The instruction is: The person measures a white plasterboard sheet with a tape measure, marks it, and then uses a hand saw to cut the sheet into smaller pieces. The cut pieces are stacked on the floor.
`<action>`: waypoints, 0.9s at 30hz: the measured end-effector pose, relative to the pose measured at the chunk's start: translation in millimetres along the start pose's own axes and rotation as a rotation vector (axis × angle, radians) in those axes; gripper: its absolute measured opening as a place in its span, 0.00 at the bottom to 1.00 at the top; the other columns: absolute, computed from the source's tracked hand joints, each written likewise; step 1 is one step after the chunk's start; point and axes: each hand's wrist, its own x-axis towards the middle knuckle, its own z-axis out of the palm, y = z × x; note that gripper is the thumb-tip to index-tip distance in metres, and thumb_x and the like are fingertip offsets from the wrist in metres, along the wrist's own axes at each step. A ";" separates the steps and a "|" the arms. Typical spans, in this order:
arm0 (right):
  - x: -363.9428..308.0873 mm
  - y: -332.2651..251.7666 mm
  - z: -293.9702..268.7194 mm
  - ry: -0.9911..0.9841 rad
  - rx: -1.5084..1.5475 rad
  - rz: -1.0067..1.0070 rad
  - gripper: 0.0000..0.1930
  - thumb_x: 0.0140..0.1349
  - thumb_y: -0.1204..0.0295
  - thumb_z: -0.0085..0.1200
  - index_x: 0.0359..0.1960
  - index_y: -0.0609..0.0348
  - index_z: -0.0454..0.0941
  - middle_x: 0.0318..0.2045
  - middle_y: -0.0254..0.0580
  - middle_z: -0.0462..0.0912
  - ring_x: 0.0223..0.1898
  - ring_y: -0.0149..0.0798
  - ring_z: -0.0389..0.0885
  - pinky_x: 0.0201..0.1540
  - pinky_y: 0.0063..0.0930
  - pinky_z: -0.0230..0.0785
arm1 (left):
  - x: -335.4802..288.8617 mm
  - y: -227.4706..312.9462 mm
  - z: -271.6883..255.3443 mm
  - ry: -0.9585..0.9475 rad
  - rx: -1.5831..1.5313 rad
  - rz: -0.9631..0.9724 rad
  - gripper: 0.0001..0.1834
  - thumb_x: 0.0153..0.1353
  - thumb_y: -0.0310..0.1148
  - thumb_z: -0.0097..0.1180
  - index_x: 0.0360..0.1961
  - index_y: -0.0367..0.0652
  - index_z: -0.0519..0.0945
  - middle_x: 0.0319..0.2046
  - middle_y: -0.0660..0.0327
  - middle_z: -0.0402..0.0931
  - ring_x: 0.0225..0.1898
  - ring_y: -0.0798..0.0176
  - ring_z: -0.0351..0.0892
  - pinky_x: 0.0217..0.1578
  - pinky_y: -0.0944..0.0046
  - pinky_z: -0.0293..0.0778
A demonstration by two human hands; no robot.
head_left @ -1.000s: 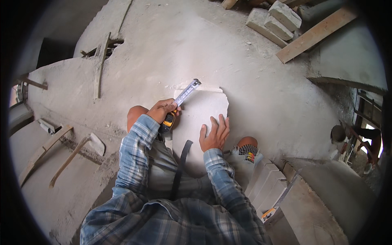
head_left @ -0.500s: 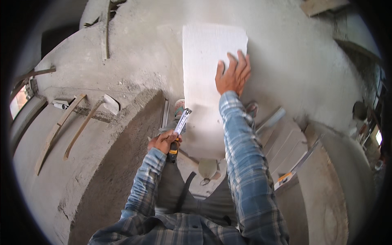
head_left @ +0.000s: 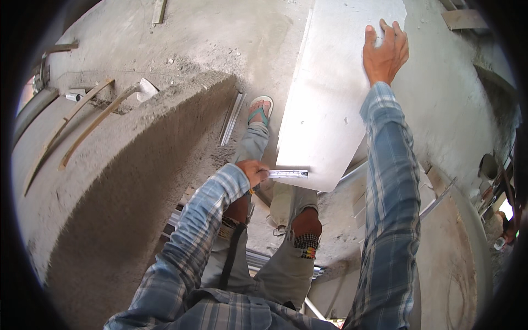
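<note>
A long white board [head_left: 330, 99] lies tilted in front of me, its near end over my legs. My left hand [head_left: 254, 171] is closed round a tape measure, whose case is mostly hidden by the hand. The short pulled-out blade [head_left: 289, 174] points right across the board's near end. My right hand [head_left: 386, 52] is at the far right part of the board, fingers spread and slightly bent over its surface near the right edge.
A rough concrete ledge [head_left: 137, 148] rises on the left, with two curved wooden strips [head_left: 69, 118] and a trowel-like blade [head_left: 147, 89] beyond. Metal channels [head_left: 234, 118] lie beside my sandalled foot [head_left: 260, 110]. Boards and a curved wall [head_left: 451, 247] stand at the right.
The board has swung so that its far end leans right. My right hand has moved right and farther away; the tape blade has turned from pointing up to pointing right.
</note>
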 end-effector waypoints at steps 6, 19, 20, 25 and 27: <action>-156.2 -41.7 -102.5 -0.269 0.415 0.099 0.11 0.63 0.69 0.59 0.45 0.59 0.79 0.43 0.50 0.82 0.43 0.51 0.80 0.47 0.38 0.74 | 18.8 -25.5 11.3 -0.020 0.124 -0.020 0.17 0.64 0.42 0.52 0.43 0.42 0.85 0.36 0.56 0.85 0.41 0.56 0.83 0.48 0.60 0.74; -335.0 -76.5 -187.0 -0.607 0.440 -0.058 0.18 0.46 0.77 0.65 0.42 0.56 0.83 0.42 0.39 0.79 0.46 0.46 0.75 0.53 0.40 0.65 | 29.3 -18.2 27.6 0.003 0.160 -0.006 0.18 0.67 0.43 0.49 0.37 0.42 0.85 0.31 0.58 0.82 0.38 0.59 0.80 0.46 0.62 0.72; -336.7 -75.8 -186.5 -0.608 0.438 -0.068 0.17 0.47 0.78 0.65 0.42 0.57 0.83 0.41 0.39 0.79 0.46 0.45 0.75 0.53 0.40 0.65 | 30.0 -22.3 26.0 -0.019 0.137 0.034 0.17 0.66 0.42 0.49 0.37 0.42 0.85 0.31 0.58 0.82 0.38 0.59 0.80 0.45 0.62 0.72; -344.0 -71.9 -186.9 -0.560 0.396 -0.075 0.15 0.50 0.80 0.64 0.42 0.57 0.83 0.39 0.39 0.81 0.44 0.44 0.77 0.53 0.39 0.65 | 53.8 -39.8 37.3 0.110 0.356 0.069 0.17 0.63 0.41 0.49 0.38 0.43 0.85 0.31 0.58 0.82 0.38 0.59 0.80 0.46 0.62 0.72; -348.2 -71.1 -186.1 -0.535 0.403 -0.052 0.15 0.50 0.80 0.63 0.42 0.58 0.83 0.39 0.39 0.82 0.44 0.44 0.77 0.53 0.39 0.65 | 78.7 -56.3 36.7 0.093 0.443 0.089 0.15 0.64 0.43 0.46 0.41 0.52 0.83 0.39 0.54 0.80 0.44 0.46 0.77 0.52 0.51 0.68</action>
